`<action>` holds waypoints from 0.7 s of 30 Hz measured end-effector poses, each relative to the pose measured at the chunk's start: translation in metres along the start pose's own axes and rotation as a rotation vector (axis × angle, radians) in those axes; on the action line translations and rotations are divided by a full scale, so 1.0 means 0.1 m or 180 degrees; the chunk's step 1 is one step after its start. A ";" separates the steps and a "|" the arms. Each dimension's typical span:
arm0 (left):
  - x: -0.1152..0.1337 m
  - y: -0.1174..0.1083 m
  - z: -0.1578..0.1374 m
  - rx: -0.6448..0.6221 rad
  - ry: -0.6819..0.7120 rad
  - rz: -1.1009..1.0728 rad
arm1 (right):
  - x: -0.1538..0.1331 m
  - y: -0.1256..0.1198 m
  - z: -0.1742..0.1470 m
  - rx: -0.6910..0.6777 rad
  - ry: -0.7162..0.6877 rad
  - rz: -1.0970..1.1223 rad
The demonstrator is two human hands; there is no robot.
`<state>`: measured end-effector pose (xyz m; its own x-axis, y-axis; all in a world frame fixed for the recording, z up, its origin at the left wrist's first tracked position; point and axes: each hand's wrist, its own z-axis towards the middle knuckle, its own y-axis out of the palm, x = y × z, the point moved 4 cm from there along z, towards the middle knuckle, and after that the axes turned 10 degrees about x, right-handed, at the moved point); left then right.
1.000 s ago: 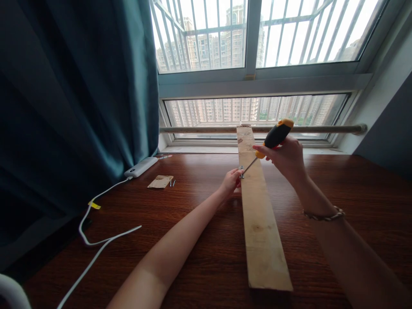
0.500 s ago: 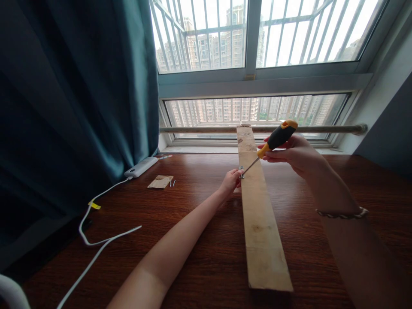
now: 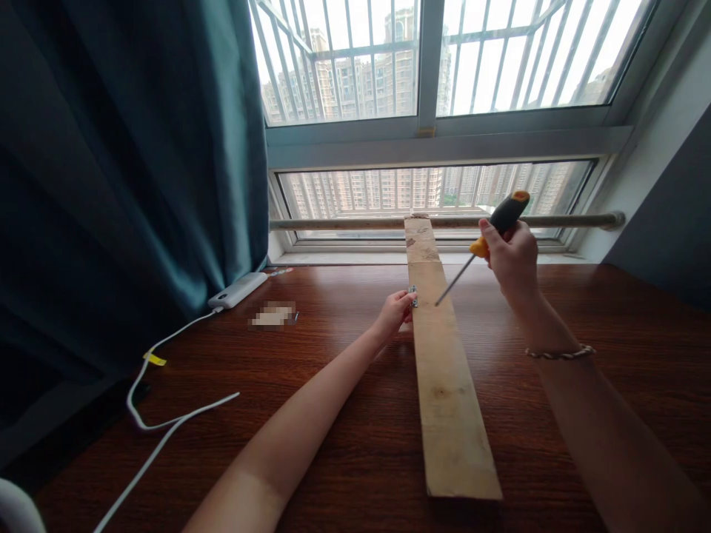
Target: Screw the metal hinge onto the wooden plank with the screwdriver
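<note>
A long pale wooden board lies lengthwise in front of me, its far end reaching the rail by the window. At its left edge sits a small silvery metal fitting that looks like a hinge. My left hand pinches this fitting against the board, and the fingertips partly cover it. A screwdriver with a black and yellow handle is gripped in my right hand, raised to the right of the board. Its shaft slants down to the left, and the tip appears over the board, apart from the fitting.
On the dark wooden table, a blurred pale piece lies to the left. Behind it are a white power bank and a white cable. A blue curtain hangs at left; a rail crosses before the window.
My right hand has pulled the screwdriver back to the right, and its tip has left the metal fitting. The handle is now wrapped in a fuller grip. My left hand stays at the fitting.
</note>
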<state>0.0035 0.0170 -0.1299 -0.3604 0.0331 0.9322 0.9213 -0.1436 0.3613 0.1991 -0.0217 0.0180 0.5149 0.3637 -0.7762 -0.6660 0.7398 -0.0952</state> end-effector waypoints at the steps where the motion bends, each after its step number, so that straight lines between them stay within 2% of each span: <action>1: 0.00 0.00 0.00 0.0006 -0.0017 -0.0002 | 0.10 -0.03 0.08 0.0029 0.0058 -0.0437; 3: -0.01 0.00 0.00 0.0018 -0.0051 -0.0011 | 0.35 -0.01 0.18 -0.0333 0.0221 -0.1394; 6: -0.02 -0.01 0.00 0.0026 -0.0121 -0.0042 | 0.77 0.15 0.17 -0.1501 0.0277 -0.2527; 8: -0.02 -0.01 0.00 0.0025 -0.0178 -0.0058 | 1.01 0.25 0.08 -0.1887 0.0286 -0.2799; 11: -0.01 -0.04 0.00 0.0026 -0.0260 -0.0028 | 1.26 0.38 -0.08 -0.2237 0.0357 -0.2934; 14: 0.00 -0.08 0.03 0.0009 -0.0379 0.0059 | 1.38 0.46 -0.21 -0.2514 0.0413 -0.3035; 21: -0.03 -0.16 0.10 -0.0036 -0.0683 0.0194 | 1.47 0.49 -0.28 -0.2683 0.0408 -0.3153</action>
<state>-0.0088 0.0286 -0.1382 -0.2637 0.2334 0.9359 0.9383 -0.1628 0.3050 0.2270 0.0526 -0.1187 0.9550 -0.2183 -0.2009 -0.1915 0.0640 -0.9794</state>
